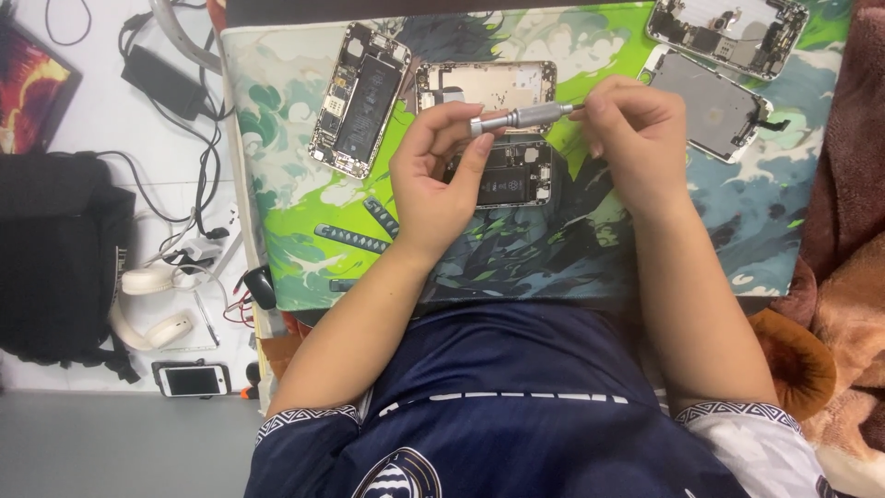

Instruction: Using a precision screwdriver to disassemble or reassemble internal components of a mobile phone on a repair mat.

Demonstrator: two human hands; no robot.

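The silver screwdriver (521, 118) lay crosswise, its long axis running between the two hands, above an opened phone (502, 175) on the green mat (277, 184) covering the bench. The left hand (433, 171) pinched the handle end in curled fingers; the right hand (636, 138) closed on the tip end, both equally near.

One head-worn camera looks steeply down, close over the printed work mat (304, 231) and lap.

screwdriver (521, 118) between hands | above opened phone (502, 175) | on mat (645, 249) | bare housing (489, 85) behind
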